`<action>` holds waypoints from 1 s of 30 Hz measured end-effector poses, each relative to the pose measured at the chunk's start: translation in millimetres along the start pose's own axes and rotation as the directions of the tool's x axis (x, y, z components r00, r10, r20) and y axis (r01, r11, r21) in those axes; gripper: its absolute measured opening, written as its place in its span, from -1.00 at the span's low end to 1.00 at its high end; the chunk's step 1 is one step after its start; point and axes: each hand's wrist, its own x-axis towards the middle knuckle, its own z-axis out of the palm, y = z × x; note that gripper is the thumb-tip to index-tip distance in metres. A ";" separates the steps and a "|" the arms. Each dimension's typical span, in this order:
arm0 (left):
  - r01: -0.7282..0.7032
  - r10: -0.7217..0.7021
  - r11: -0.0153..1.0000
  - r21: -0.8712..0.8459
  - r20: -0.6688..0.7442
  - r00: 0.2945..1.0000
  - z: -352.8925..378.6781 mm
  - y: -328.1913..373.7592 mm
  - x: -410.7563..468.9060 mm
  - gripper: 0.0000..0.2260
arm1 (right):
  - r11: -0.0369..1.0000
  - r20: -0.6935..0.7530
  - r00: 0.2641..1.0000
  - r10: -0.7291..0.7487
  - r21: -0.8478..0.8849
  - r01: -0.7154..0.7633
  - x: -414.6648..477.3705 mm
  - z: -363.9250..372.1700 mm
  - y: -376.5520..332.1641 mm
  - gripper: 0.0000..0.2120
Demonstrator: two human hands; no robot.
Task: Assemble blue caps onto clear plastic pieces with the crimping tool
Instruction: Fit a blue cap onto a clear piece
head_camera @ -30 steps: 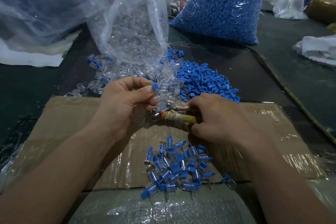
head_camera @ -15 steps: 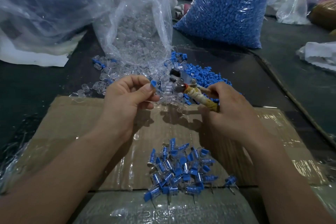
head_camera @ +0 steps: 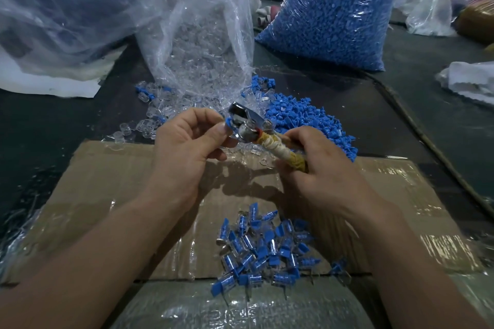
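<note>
Head view, one frame. Your left hand (head_camera: 187, 141) pinches a blue cap (head_camera: 228, 123) between thumb and forefinger, held above the cardboard sheet (head_camera: 107, 195). Cannot tell whether a clear piece sits under the cap: your fingers cover that spot.

Your right hand (head_camera: 320, 168) grips the crimping tool (head_camera: 267, 139), fingers curled round its wrapped handle. The metal head points up and left and meets the cap. How far the jaws stand apart is not readable.

Stock:
- A heap of loose caps (head_camera: 307, 120) lies on the dark table (head_camera: 53, 125), just beyond your right hand.
- Loose clear pieces (head_camera: 149, 115) spill from the clear bag (head_camera: 203, 56) beyond your left hand.
- A pile of capped pieces (head_camera: 264, 251) lies on the cardboard between your forearms.
- A full bag of blue caps (head_camera: 334, 13) stands far right.
</note>
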 end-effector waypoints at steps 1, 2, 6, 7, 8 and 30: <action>-0.008 0.008 1.000 0.011 0.002 1.000 0.2 -0.2 -0.1 -0.90 | 1.000 0.005 1.000 -0.002 -0.001 0.002 0.0 0.4 -0.1 -0.73; -0.015 0.015 1.000 0.020 0.002 1.000 0.5 -0.4 -0.1 -0.90 | 1.000 0.008 1.000 -0.003 -0.001 0.003 -0.1 0.7 0.0 -0.73; -0.024 0.025 0.999 0.040 -0.004 1.000 1.5 -0.6 -1.3 -0.86 | 1.000 0.025 1.000 -0.004 0.003 0.004 0.5 1.4 0.1 -0.76; -0.026 0.027 0.998 0.051 -0.007 1.000 2.1 -0.3 -1.9 -0.86 | 1.000 0.035 0.999 -0.003 -0.011 0.003 0.7 1.6 -0.2 -0.76; -0.030 0.031 0.997 0.065 -0.010 0.999 2.9 0.0 -2.3 -0.86 | 1.000 0.043 0.999 -0.002 -0.031 0.004 1.1 2.1 -0.6 -0.75; -0.076 0.088 0.974 0.211 -0.051 0.995 5.6 5.3 -7.8 -0.83 | 0.990 -0.033 0.999 -0.041 -0.138 0.036 3.0 6.1 -6.8 -0.80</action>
